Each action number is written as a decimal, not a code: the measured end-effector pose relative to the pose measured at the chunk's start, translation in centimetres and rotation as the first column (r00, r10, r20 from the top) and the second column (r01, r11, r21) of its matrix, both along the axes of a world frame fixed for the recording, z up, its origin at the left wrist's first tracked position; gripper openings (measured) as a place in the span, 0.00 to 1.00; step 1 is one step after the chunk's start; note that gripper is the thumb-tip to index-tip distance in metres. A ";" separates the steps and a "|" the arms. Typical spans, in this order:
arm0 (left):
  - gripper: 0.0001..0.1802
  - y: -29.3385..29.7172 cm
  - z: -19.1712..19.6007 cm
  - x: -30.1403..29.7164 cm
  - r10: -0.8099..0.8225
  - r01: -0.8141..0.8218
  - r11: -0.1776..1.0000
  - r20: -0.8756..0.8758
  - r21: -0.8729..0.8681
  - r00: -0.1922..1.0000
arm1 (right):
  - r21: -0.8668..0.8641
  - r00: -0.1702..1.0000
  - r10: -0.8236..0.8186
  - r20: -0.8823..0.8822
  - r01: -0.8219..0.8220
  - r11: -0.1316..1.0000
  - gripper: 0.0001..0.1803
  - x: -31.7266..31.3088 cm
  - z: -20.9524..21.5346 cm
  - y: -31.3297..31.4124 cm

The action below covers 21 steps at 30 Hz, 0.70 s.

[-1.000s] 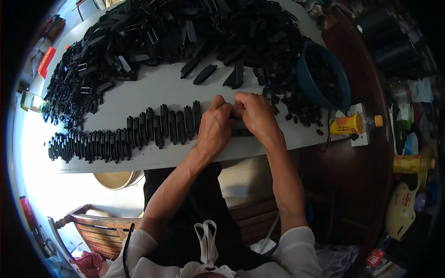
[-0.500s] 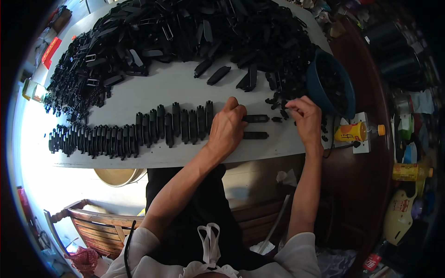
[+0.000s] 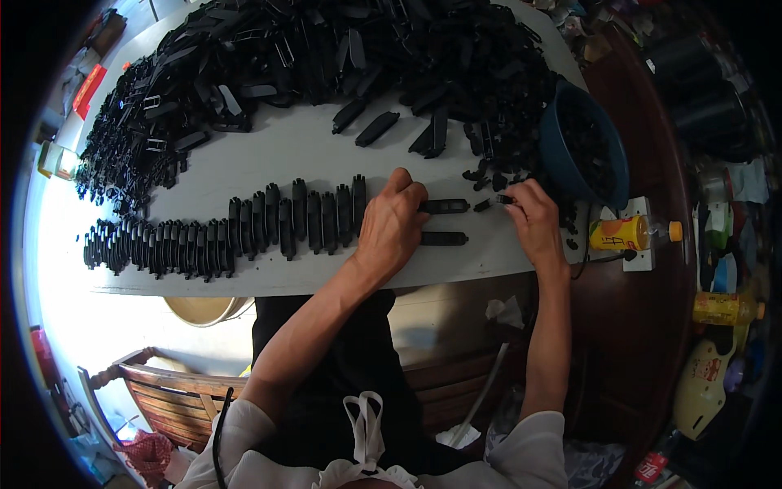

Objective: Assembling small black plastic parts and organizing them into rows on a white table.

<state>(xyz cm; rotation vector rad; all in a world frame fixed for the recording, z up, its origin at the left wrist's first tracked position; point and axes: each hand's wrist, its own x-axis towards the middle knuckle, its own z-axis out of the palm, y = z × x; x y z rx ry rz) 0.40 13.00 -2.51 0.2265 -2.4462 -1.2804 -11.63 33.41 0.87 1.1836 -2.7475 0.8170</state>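
Note:
My left hand (image 3: 393, 222) is closed over the near ends of two long black plastic parts; the upper part (image 3: 446, 206) pokes out to the right from its fingers, and the lower part (image 3: 444, 239) lies below it. Between thumb and fingertips, my right hand (image 3: 535, 218) pinches a small black plastic piece (image 3: 503, 199). Another small black piece (image 3: 483, 205) lies just left of that pinch. To the left of my left hand runs a row of long black parts (image 3: 287, 220) standing side by side, continuing into a tight row of shorter-looking ones (image 3: 187, 244).
A big heap of black plastic parts (image 3: 326, 49) covers the far side of the white table (image 3: 269, 147). At the right edge, a blue bowl (image 3: 554, 147) holds small black pieces. Beside it are a yellow-labelled bottle (image 3: 619, 234) and a white power strip (image 3: 641, 259).
My right hand has turned and now shows a small black piece at its fingertips, extending left toward the long parts. The left hand keeps its grip, shifted slightly in the picture.

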 end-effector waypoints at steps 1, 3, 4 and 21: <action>0.13 0.0 0.1 0.0 0.000 0.000 1.000 0.009 0.000 1.000 | -0.003 1.000 0.004 0.002 -0.004 1.000 0.13 0.2 0.2 -0.4; 0.13 0.0 0.1 -0.1 0.000 0.000 1.000 0.013 0.003 1.000 | -0.150 0.979 0.052 0.198 -0.022 0.988 0.13 1.0 0.9 -1.6; 0.13 0.1 0.1 -0.2 -0.005 0.005 1.000 0.015 0.008 1.000 | -0.150 0.978 0.052 0.200 -0.022 0.988 0.13 1.3 1.1 -2.1; 0.13 0.2 0.0 -0.1 -0.003 0.003 0.999 0.018 -0.035 1.000 | 0.145 0.919 0.324 -0.225 -0.297 0.944 0.06 2.2 0.9 -5.6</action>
